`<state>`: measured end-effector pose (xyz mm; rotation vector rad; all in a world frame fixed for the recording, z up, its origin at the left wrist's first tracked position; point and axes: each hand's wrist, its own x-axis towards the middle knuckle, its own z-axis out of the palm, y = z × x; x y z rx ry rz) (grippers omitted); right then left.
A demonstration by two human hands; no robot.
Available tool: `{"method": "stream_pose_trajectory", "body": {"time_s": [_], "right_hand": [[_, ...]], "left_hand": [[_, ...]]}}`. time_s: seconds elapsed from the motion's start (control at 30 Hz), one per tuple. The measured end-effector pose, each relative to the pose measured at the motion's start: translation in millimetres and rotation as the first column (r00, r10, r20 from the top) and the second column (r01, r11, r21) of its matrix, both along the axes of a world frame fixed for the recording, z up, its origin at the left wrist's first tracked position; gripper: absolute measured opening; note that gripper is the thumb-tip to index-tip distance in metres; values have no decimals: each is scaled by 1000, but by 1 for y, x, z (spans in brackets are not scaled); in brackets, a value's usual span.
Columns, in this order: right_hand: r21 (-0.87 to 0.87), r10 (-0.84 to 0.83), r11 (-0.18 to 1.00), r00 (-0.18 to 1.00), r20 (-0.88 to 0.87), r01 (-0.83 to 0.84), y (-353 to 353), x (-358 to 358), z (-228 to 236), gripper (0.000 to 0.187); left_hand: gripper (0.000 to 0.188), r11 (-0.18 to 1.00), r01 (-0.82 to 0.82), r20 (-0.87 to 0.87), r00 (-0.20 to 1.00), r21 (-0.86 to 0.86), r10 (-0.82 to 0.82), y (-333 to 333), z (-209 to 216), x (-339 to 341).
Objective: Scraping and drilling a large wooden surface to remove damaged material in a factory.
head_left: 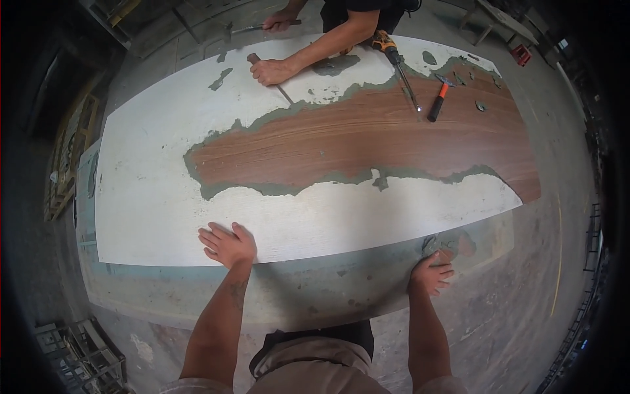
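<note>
My left hand (228, 246) lies flat, fingers spread, on the near white margin of a large panel (151, 217). My right hand (432, 276) rests with fingers apart on the worn greenish tabletop (328, 282) below the panel, beside a small heap of grey-green and brown scraps (453, 246). Neither hand holds anything. Down the panel's middle runs a bare brown wood-grain area (315, 154), bordered by a ragged grey-green band (262, 188). Across from me, a co-worker's one hand (272, 71) grips a chisel (285, 95) against the band's far edge; the other hand (281, 23) holds a hammer (246, 29).
On the panel's far right lie a yellow-black power drill (386, 44) with a long bit and an orange-black hammer (438, 102). Loose chips (481, 105) are scattered nearby. A wooden pallet (69, 154) stands at left, a metal rack (82, 354) at lower left.
</note>
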<state>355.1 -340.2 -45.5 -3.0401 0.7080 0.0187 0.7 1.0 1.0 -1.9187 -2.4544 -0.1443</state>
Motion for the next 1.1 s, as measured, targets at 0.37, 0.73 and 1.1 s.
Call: {"method": "stream_pose_trajectory", "body": {"time_s": [0.37,0.73,1.1], "right_hand": [[10,2,1000,1000,-1,-2,1,1,1,94],[12,10,1000,1000,2,-10,0,-1,0,93],[-3,3,1000,1000,9,-3,-1,1,-4,92]], "left_hand": [[79,1000,-7,1,1000,-10,7,1,-1,0],[78,1000,-5,6,1000,18,5,0,-1,-1],[78,1000,1,1,1000,8,-1,0,-3,-1]]}}
